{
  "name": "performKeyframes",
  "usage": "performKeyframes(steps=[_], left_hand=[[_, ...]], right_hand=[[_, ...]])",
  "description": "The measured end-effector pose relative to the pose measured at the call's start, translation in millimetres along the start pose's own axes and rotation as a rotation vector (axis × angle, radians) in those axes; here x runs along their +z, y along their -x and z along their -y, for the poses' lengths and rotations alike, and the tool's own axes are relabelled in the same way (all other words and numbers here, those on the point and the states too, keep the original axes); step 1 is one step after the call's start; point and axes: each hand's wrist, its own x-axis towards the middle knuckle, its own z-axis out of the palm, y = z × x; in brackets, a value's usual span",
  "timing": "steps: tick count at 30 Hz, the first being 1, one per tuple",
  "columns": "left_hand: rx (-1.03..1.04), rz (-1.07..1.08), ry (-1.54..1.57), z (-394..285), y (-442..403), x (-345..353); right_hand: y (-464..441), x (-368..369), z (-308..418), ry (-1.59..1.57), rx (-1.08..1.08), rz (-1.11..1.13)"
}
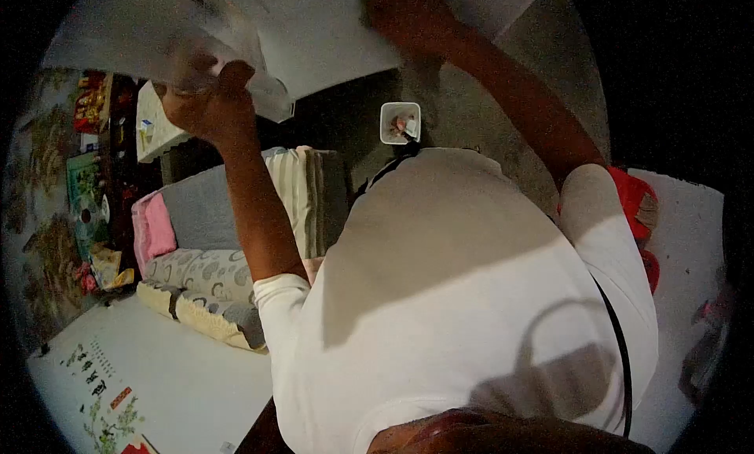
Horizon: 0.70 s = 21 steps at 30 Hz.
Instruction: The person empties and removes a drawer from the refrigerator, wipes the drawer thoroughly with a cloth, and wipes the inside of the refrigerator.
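Observation:
My left hand (208, 100) is closed at the upper left, its fingers wrapped around a clear, see-through plastic thing (271, 89). Glare and blur hide that thing's exact kind. It extends above the hand over a pale flat surface (322, 42). My right hand (412, 18) is at the top, over or against the same pale surface, with its fingers curled and dark. Something dim shows by its fingertips, but I cannot make out what it is or whether it is held.
Below the pale surface's edge, a small white bin (400, 124) with scraps inside stands on the floor. To the left are a sofa (204, 210) with a patterned cover, a pink cushion (161, 226), and a cloth-covered table (161, 132). Something red (632, 203) lies behind my right arm.

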Motion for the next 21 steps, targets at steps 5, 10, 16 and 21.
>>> performKeyframes(steps=[5,10,16,21], left_hand=[[-0.122,-0.029,-0.016,-5,-12,12],[-0.051,0.064,0.107,-19,-11,18],[-0.161,0.044,0.134,-15,-1,17],[-0.052,0.073,0.032,-29,-7,27]], right_hand=[[-63,-9,13,-0.403,-0.015,-0.648],[-83,8,43,-0.265,-0.063,-0.488],[-54,-31,8,-0.7,-0.052,0.22],[-55,-17,19,-0.265,-0.274,-0.433]])
